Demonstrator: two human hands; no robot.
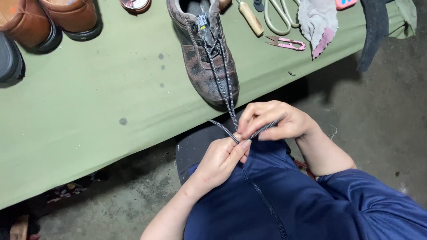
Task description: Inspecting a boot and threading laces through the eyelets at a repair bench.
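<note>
A worn brown mottled shoe [204, 53] lies on the green table cover [89, 102], toe pointing toward me. Its black-and-white patterned lace [224, 89] runs from the eyelets down over the toe to my hands. My left hand [222, 160] pinches one lace strand between thumb and fingers just below the table edge. My right hand [278, 120] grips the other strand, which crosses toward my left hand. Both hands hover above my lap in dark blue clothing.
Brown leather shoes [49, 20] and a dark shoe [9, 58] sit at the table's far left. Small pink thread snips [287, 43], large scissors [280, 18], a wooden-handled tool [251, 18] and a grey-pink cloth [318, 24] lie at the back right. Concrete floor lies below.
</note>
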